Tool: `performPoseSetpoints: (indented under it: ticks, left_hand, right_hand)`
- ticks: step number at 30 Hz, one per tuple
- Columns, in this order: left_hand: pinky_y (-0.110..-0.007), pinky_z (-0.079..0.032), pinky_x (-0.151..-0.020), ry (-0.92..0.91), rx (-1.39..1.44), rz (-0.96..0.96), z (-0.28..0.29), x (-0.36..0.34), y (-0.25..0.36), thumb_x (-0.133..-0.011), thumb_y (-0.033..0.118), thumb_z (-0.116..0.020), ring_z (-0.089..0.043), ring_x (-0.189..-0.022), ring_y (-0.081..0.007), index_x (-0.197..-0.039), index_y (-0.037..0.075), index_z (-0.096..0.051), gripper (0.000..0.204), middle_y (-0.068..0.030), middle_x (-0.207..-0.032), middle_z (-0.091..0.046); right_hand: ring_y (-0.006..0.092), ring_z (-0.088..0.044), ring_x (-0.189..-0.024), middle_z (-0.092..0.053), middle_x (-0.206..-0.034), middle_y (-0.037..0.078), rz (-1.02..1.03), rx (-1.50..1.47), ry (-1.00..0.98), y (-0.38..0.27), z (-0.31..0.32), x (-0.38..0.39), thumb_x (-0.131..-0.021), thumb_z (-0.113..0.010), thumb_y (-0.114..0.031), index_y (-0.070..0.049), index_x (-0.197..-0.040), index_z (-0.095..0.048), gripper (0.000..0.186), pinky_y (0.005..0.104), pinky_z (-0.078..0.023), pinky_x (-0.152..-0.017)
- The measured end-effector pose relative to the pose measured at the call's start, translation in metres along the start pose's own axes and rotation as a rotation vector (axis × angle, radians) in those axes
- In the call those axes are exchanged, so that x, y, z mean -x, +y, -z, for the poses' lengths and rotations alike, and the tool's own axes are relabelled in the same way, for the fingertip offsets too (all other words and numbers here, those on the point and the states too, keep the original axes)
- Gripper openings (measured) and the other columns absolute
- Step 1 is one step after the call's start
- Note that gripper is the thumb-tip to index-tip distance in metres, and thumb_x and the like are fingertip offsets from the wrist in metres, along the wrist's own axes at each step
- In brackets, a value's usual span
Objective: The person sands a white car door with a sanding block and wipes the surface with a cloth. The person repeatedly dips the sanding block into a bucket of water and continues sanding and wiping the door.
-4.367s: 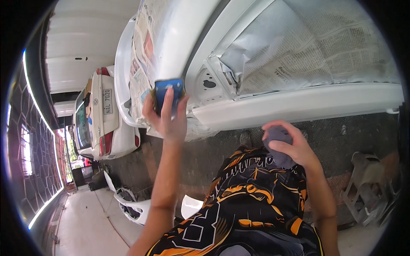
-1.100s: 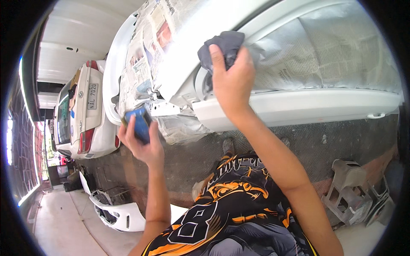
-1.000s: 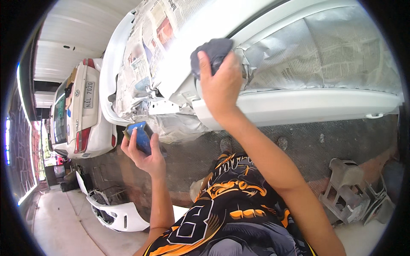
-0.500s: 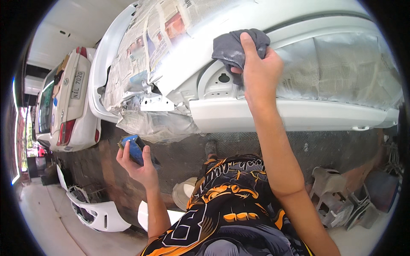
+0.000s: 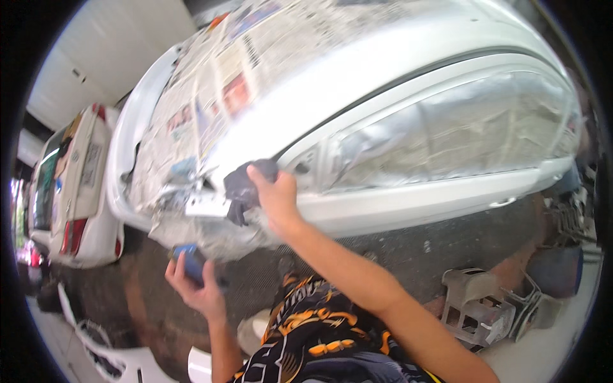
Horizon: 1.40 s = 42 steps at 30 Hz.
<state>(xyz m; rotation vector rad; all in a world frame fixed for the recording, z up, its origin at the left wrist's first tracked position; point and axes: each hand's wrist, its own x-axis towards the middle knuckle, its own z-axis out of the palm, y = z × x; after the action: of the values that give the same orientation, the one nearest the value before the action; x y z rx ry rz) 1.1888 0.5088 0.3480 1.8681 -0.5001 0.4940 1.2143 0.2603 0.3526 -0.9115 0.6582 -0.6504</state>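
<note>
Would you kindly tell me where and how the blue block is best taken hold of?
Probably the blue block is best gripped across its opposite sides, from the wearer's side, as the left hand does: fingers toward its left, thumb at its right. It looks compact enough to span, though blur hides finer detail.

Black shirt (image 5: 319,332) — orange-and-grey patterned

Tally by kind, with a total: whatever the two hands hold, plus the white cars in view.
Blue block, in the left hand: 1
Dark grey cloth, in the right hand: 1
White cars: 2
Total: 4
</note>
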Motion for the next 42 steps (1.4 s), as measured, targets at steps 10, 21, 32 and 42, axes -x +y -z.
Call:
performPoseSetpoints:
  ticks: [10,21,32,42]
  left_hand:
    - [-0.038,-0.039,-0.114,-0.009,0.254,0.202,-0.012,-0.003,0.004,-0.097,0.003,-0.071,-0.053,-0.13,-0.0251,-0.144,-0.002,-0.053,0.05,-0.0132,-0.141,-0.053]
    - [-0.035,-0.058,-0.083,-0.214,0.742,0.453,-0.065,-0.012,0.05,-0.112,0.033,-0.046,-0.068,-0.104,-0.024,-0.151,0.0,-0.045,0.051,-0.0196,-0.133,-0.063]
    - [-0.038,-0.061,-0.079,-0.422,0.911,0.641,-0.143,0.052,0.155,-0.112,0.042,-0.04,-0.069,-0.104,-0.028,-0.154,-0.002,-0.041,0.06,-0.0231,-0.142,-0.059]
    - [-0.04,-0.062,-0.083,-0.189,0.862,0.772,-0.093,0.121,0.185,-0.113,0.038,-0.039,-0.069,-0.109,-0.0299,-0.152,0.0,-0.045,0.055,-0.0225,-0.144,-0.059]
  right_hand:
    - [0.0132,-0.069,-0.106,-0.073,-0.11,0.005,-0.003,-0.347,-0.197,-0.128,0.053,0.03,-0.098,-0.074,-0.023,0.001,-0.12,-0.069,0.033,0.0304,-0.053,-0.096]
    - [0.0272,-0.069,-0.104,-0.068,-0.118,0.013,-0.197,-0.687,0.071,-0.165,0.286,0.078,-0.099,-0.07,-0.03,-0.008,-0.127,-0.062,0.036,0.0478,-0.06,-0.087]
    - [0.0202,-0.069,-0.091,-0.069,-0.114,0.011,0.281,0.015,0.513,-0.21,0.543,0.072,-0.087,-0.067,-0.001,-0.009,-0.131,-0.064,0.045,0.0333,-0.059,-0.075]
    - [0.0439,-0.066,-0.117,-0.072,-0.123,0.021,-0.015,1.538,0.662,-0.231,0.796,0.02,-0.084,-0.072,-0.023,-0.021,-0.146,-0.056,0.064,0.0525,-0.052,-0.099]
